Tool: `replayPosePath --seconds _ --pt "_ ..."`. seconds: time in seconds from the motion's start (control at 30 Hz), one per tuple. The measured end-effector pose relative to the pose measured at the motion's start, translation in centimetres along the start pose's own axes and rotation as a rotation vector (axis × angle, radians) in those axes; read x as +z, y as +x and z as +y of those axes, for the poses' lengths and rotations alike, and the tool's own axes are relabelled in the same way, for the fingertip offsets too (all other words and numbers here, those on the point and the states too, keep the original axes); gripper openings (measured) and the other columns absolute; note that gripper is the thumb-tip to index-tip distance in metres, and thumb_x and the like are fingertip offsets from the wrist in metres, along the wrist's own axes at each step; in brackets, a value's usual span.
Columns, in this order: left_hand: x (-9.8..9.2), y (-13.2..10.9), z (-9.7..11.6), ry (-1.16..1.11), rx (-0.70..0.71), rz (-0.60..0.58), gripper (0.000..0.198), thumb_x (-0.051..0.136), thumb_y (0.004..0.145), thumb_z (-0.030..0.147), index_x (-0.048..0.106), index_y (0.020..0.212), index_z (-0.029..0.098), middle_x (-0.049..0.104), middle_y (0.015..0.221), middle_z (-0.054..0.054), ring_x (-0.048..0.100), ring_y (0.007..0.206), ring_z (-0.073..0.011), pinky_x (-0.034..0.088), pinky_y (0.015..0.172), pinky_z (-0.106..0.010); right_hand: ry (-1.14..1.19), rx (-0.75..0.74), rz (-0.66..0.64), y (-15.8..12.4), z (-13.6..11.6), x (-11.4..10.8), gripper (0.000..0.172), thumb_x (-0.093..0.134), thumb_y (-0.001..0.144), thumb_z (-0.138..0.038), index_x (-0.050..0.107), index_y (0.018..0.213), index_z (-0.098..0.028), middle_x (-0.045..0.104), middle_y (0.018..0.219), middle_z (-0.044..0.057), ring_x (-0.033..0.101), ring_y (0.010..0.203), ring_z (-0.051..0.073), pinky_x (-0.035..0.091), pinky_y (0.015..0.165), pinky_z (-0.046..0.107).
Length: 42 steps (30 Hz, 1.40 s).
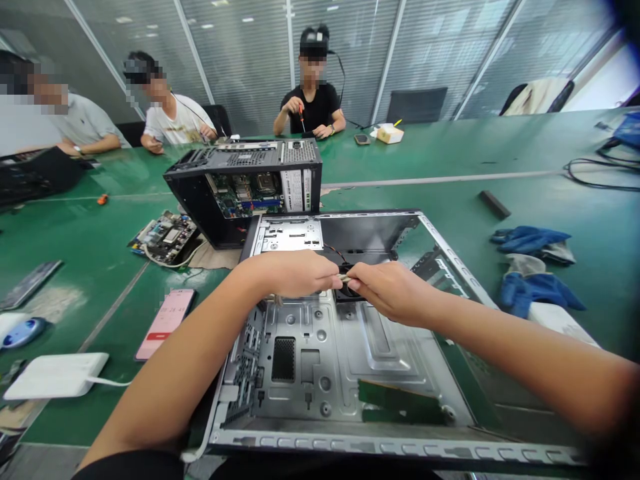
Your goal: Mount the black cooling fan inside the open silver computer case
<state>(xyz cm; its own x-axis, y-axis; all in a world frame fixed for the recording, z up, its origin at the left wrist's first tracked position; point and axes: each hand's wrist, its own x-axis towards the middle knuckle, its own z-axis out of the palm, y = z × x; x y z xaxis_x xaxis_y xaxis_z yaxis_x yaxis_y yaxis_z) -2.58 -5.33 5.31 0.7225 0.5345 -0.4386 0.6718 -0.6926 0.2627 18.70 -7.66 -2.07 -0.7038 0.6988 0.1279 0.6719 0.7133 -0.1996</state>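
Observation:
An open metal computer case point(300, 333) lies on its side in front of me, its bare inner panel facing up. Above its middle, my left hand point(305, 273) and my right hand point(387, 288) meet with fingers closed. Between their fingertips they grip a short, pale, cable-like strand point(344, 278); its exact kind is hard to make out. Just below the hands is a black fan point(349, 293), partly covered by them. A thin dark wire point(336, 252) runs behind the fingers. Both forearms reach over the case's edges.
Behind stands another computer case point(245, 173) with its motherboard showing. Left are a loose circuit board point(167, 237), a pink-screened phone point(165, 323) and a white box-like device point(57, 375). Blue gloves point(537, 287) lie right. Several people sit opposite, one holding a screwdriver point(301, 117).

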Motion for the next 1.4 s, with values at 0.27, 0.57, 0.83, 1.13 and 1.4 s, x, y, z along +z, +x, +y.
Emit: replayPosePath --seconds 0.27,0.57,0.83,1.13,1.4 --pt "0.0 0.2 0.3 0.029 -0.025 -0.001 0.039 0.03 0.098 0.044 0.059 0.091 0.018 0.065 0.085 -0.006 0.051 0.066 -0.0159 0.035 0.061 -0.028 0.017 0.011 -0.03 0.0 -0.1 -0.4 0.043 0.016 0.101 -0.038 0.053 0.093 -0.017 0.066 0.07 0.006 0.056 0.058 0.018 0.027 0.056 0.031" --pt "0.3 0.4 0.4 0.027 -0.019 0.008 0.039 0.03 0.097 0.043 0.059 0.091 0.018 0.064 0.084 -0.007 0.051 0.066 -0.0161 0.035 0.062 -0.029 -0.072 -0.026 0.027 -0.2 0.3 0.1 0.037 0.023 0.1 -0.033 0.055 0.095 -0.016 0.066 0.069 0.006 0.056 0.058 0.018 0.024 0.055 0.03" --pt "0.6 0.8 0.3 0.04 -0.028 0.019 0.044 0.026 0.097 0.045 0.059 0.093 0.017 0.063 0.083 -0.007 0.051 0.067 -0.0175 0.036 0.064 -0.03 -0.144 -0.049 0.083 0.0 1.0 0.7 0.033 0.029 0.1 -0.031 0.057 0.093 -0.015 0.067 0.071 0.007 0.056 0.059 0.017 0.023 0.055 0.029" --pt "0.5 0.9 0.6 0.064 -0.031 0.017 0.045 0.025 0.097 0.046 0.059 0.092 0.017 0.064 0.085 -0.008 0.05 0.066 -0.0172 0.036 0.064 -0.03 -0.139 -0.068 0.095 -0.1 1.0 0.5 0.03 0.031 0.099 -0.029 0.058 0.094 -0.015 0.067 0.074 0.008 0.056 0.061 0.016 0.025 0.057 0.03" --pt "0.6 1.2 0.6 0.041 -0.037 0.017 0.044 0.026 0.097 0.046 0.059 0.092 0.017 0.064 0.086 -0.008 0.052 0.067 -0.0166 0.036 0.063 -0.029 -0.154 -0.063 0.095 0.0 0.9 0.4 0.032 0.03 0.099 -0.028 0.059 0.092 -0.016 0.066 0.072 0.007 0.056 0.062 0.016 0.024 0.056 0.03"
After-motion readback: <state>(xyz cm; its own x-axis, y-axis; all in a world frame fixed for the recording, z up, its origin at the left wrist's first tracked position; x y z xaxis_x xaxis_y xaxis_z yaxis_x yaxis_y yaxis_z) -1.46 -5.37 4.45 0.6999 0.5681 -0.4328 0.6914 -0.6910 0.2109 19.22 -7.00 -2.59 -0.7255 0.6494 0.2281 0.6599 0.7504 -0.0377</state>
